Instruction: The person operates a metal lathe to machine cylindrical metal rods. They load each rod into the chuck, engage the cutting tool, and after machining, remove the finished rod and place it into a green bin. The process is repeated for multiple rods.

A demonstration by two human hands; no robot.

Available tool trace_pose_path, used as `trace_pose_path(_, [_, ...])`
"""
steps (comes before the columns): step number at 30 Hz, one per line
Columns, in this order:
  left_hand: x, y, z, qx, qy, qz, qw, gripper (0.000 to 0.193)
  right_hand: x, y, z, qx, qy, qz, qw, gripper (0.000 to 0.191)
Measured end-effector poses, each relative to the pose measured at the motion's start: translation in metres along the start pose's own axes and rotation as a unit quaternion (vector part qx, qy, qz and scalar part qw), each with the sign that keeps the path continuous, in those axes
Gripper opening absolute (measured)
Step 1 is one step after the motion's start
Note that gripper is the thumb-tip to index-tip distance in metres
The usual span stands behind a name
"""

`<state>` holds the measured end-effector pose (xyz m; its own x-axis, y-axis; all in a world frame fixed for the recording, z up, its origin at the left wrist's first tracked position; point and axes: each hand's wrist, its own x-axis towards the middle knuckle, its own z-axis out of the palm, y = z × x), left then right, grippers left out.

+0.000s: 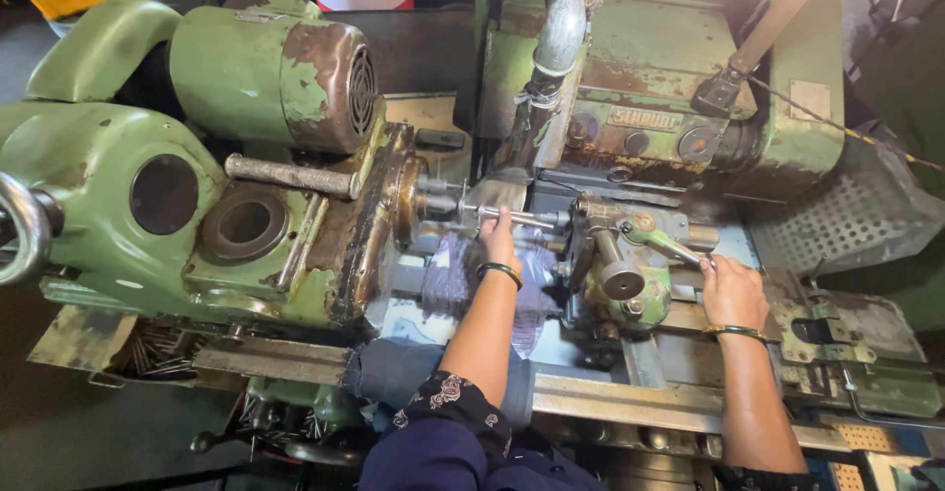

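My left hand [499, 238] reaches to the middle of an old green grinding machine [98, 156] and holds a thin metal rod [522, 218] lying between the headstock [404, 201] and the tailstock [610, 255]. My right hand [731, 289] grips the green lever [669, 245] on the tailstock. A dark bangle sits on each wrist. A purple checked cloth [453, 275] lies under my left forearm.
A green motor housing [276, 73] with a rusty end cap stands at the upper left. The wheel guard [679, 88] and a grey coolant pipe [561, 29] rise behind the rod. A perforated metal sheet [856, 215] is at the right. Several thin rods [162, 353] lie in a tray at the lower left.
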<state>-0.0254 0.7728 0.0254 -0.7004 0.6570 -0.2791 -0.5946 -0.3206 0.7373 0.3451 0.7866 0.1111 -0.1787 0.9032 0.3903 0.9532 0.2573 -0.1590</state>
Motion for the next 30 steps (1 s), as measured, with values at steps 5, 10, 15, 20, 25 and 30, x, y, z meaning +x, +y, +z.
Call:
trace_pose_path(5, [0.004,-0.003,-0.001,0.009,0.019,-0.01,1.0,0.023,0.0,-0.003,-0.003,-0.006,-0.016,0.005,1.0,0.029])
trace_pose_path(10, [0.006,-0.004,0.0,0.012,0.022,-0.006,1.0,0.025,-0.002,-0.007,-0.008,0.002,-0.017,0.016,1.0,0.031])
trace_pose_path(15, [0.005,-0.002,-0.002,0.029,0.032,-0.008,0.999,0.026,-0.003,-0.009,-0.009,-0.005,-0.017,0.019,1.0,0.032])
trace_pose_path(20, [0.004,0.002,-0.002,0.028,0.044,-0.028,0.998,0.025,-0.001,-0.01,-0.01,-0.011,-0.024,0.025,0.999,0.033])
trace_pose_path(25, [0.003,-0.001,-0.004,0.019,0.032,-0.009,0.999,0.026,-0.004,-0.01,-0.012,0.001,-0.02,0.022,1.0,0.033])
trace_pose_path(30, [0.014,0.004,-0.002,-0.007,0.023,0.006,1.0,0.025,-0.001,-0.007,-0.012,0.015,-0.017,0.021,1.0,0.032])
